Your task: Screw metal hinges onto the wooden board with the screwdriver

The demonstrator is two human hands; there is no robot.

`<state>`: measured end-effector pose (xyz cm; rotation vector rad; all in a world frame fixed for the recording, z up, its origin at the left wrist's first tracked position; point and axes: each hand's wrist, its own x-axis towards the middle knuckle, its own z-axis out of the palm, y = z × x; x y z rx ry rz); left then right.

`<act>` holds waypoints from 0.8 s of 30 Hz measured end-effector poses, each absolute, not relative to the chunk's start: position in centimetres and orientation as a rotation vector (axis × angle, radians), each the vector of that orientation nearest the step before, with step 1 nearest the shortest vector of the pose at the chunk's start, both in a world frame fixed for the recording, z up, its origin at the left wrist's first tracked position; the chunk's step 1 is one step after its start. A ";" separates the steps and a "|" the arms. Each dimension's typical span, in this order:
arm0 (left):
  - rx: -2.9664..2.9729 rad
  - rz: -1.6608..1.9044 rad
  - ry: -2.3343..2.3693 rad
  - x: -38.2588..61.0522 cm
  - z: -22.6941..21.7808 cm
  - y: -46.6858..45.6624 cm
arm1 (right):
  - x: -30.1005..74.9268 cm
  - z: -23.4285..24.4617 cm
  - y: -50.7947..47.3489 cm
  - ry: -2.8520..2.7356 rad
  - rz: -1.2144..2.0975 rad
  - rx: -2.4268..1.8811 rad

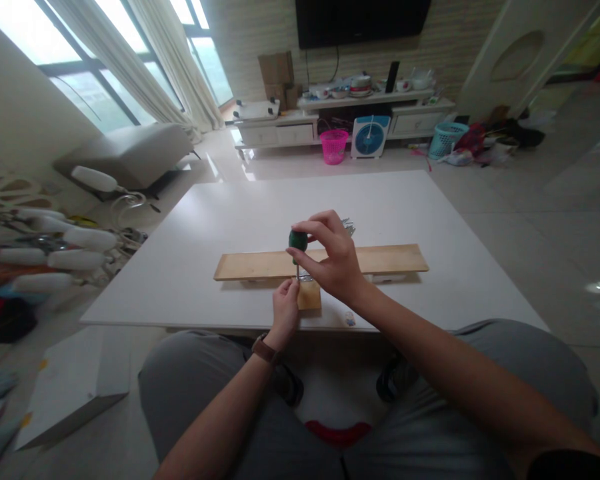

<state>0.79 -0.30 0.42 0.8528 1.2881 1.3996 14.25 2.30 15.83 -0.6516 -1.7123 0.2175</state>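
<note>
Screwdriver point(297, 239): we are holding it upright over the near middle of the white table point(220, 213), its green handle on top and its thin shaft pointing down at the small wooden block.
White box point(70, 387): it is lying on the floor at far left, below the table's edge. We are seeing only its closed outside, so its contents are hidden.
Wooden plank point(250, 265): it is lying flat across the table, just behind the block.
Left hand point(285, 308): our fingers are pressing together at the foot of the shaft, pinching it just above the block.
Small wooden block point(311, 297): it is sitting near the table's front edge, touching our left hand and partly hidden by it.
Right hand point(336, 263): our thumb and fingertips are pinching the green handle, the other fingers arching loosely.
Metal pieces point(349, 228): they are peeking out behind our right hand, beyond the plank, too small to name.
Pink basket point(333, 145): it is standing on the floor before the low cabinet; we cannot tell what it is holding.
Blue basket point(445, 139): it is standing farther right beside a heap of cloth, its inside hidden from us.
</note>
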 end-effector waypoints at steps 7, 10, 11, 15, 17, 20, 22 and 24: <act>0.859 1.388 1.279 0.7 0.2 -0.2 | 14.2 15.7 2.2 -1.765 0.235 -0.602; 0.879 1.399 1.277 0.7 0.3 -0.2 | 14.2 15.6 2.2 -1.745 0.241 -0.659; 0.888 1.406 1.280 0.8 0.3 -0.3 | 14.1 15.6 2.3 -1.736 0.236 -0.677; 0.876 1.407 1.274 0.8 0.3 -0.3 | 14.2 15.7 2.2 -1.758 0.232 -0.657; 0.852 1.400 1.260 0.8 0.2 -0.2 | 14.1 15.8 2.1 -1.775 0.236 -0.618; 0.844 1.403 1.250 0.7 0.0 -0.2 | 14.1 15.8 2.1 -1.763 0.235 -0.609; 0.857 1.408 1.255 0.7 -0.1 -0.2 | 14.1 15.7 2.1 -1.745 0.232 -0.646; 0.870 1.410 1.262 0.6 -0.2 -0.2 | 14.1 15.6 2.2 -1.732 0.228 -0.679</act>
